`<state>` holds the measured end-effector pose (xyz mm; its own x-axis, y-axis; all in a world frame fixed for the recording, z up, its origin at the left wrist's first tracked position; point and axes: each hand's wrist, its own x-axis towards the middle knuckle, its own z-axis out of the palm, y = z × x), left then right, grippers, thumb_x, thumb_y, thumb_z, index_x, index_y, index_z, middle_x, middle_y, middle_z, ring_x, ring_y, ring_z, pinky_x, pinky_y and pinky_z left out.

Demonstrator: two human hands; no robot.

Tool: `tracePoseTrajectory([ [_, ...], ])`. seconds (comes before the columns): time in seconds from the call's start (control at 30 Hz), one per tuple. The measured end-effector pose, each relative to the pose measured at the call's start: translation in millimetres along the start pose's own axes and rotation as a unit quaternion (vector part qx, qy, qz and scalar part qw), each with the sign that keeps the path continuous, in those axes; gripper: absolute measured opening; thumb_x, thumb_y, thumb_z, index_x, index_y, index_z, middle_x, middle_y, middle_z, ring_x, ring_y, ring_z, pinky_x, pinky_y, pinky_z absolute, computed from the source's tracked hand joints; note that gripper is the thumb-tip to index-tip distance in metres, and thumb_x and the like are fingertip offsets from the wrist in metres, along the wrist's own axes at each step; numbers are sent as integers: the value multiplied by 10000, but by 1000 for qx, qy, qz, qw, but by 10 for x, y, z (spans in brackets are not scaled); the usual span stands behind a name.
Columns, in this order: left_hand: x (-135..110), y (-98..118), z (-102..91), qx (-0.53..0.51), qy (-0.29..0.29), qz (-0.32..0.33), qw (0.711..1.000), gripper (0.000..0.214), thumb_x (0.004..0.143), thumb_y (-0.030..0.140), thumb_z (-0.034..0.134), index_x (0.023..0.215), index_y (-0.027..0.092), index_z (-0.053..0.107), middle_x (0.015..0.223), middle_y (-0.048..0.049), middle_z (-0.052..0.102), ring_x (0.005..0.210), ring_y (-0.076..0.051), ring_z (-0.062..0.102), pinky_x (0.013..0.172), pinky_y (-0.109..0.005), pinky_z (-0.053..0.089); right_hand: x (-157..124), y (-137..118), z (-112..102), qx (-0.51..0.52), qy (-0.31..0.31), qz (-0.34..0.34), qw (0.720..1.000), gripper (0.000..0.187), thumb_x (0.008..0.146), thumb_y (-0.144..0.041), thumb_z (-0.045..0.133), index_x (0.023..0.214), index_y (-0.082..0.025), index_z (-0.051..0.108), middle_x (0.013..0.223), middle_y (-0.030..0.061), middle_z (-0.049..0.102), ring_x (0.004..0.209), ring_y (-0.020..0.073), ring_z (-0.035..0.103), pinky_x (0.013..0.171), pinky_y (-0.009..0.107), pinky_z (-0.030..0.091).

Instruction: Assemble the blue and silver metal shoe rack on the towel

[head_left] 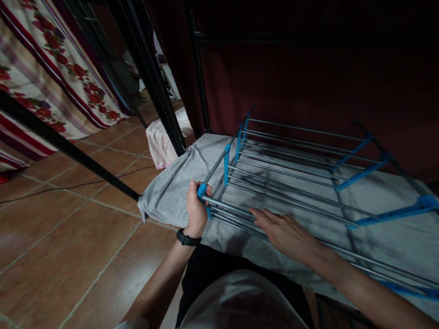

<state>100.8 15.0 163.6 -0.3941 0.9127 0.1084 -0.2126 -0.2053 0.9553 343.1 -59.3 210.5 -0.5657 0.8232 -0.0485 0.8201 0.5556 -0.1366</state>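
A rack of grey metal rods with blue plastic brackets (291,188), like a shoe rack, lies across a grey cloth (212,148). My left hand (196,206), with a black band on its wrist, is wrapped round the rack's near left corner at a blue connector (202,189). The thumb is up on the outer side, and fingertips show past the connector. Over the near rods rests my right hand (283,230), palm down, its fingers stretched out along the metal. The undersides of those fingers are hidden.
A black metal post (154,82) rises behind the cloth's left end, and a black bar (75,157) slants in from the left. Dark red fabric (308,91) hangs behind the rack. A flowered curtain (61,68), tiled floor (68,233) and thin cable (92,183) lie left.
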Motion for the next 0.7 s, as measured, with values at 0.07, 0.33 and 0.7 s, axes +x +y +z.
tracePoseTrajectory([
  [0.07, 4, -4, -4, -1, 0, 1, 1000, 598, 963, 662, 409, 640, 196, 598, 553, -6, 510, 457, -110, 416, 431, -245, 309, 5, 2, 2, -6, -4, -2, 1000, 430, 1075, -228, 373, 1478, -223, 522, 1360, 138, 674, 1019, 223, 747, 824, 340, 603],
  [0.33, -2, 10, 3, -5, -4, 1, 1000, 558, 955, 630, 436, 658, 188, 602, 575, -6, 539, 453, -100, 397, 444, -238, 309, 3, 9, 10, -26, -4, -6, 1000, 446, 1082, -228, 349, 1502, -204, 497, 1403, 142, 650, 1087, 230, 733, 832, 328, 607],
  [0.7, 10, 7, -13, 4, -10, 0, 1000, 559, 966, 615, 412, 661, 191, 609, 561, -10, 535, 454, -108, 413, 445, -243, 327, -1, -20, -12, -31, -5, 0, 1000, 443, 1086, -244, 338, 1497, -226, 501, 1408, 137, 648, 1082, 223, 734, 800, 307, 609],
])
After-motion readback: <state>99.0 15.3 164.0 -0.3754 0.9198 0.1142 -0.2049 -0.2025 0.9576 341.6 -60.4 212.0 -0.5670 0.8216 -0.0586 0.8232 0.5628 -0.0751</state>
